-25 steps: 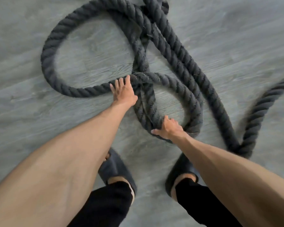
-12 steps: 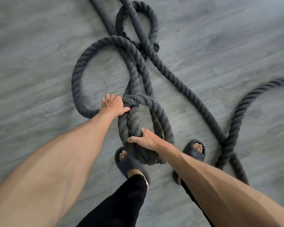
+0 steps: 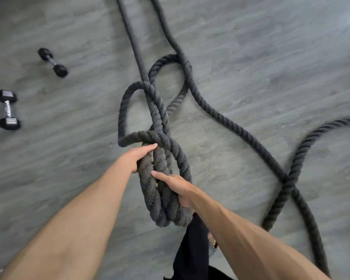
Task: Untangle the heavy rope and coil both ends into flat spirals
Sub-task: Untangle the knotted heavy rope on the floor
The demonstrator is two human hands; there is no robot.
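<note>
A thick dark grey twisted rope [image 3: 238, 128] lies tangled on the grey wood floor. A bundle of its loops [image 3: 160, 190] hangs lifted in front of me. My left hand [image 3: 136, 157] grips the upper left side of that bundle. My right hand [image 3: 177, 185] is closed on its right side, lower down. A narrow loop [image 3: 122, 110] trails from the bundle onto the floor, and behind it a second loop [image 3: 166, 59] crosses two long strands running off the top edge. Another strand [image 3: 303, 150] curves away to the right and crosses itself.
Two black hex dumbbells lie on the floor at the left, one [image 3: 8, 109] near the edge and a smaller one [image 3: 52, 62] farther back. My black trouser leg [image 3: 192, 249] and a foot show below the bundle.
I have straightened up, lifting the gathered loops off the floor with both hands. The large loop on the left has drawn into a narrow one, and the dumbbells have come into view.
</note>
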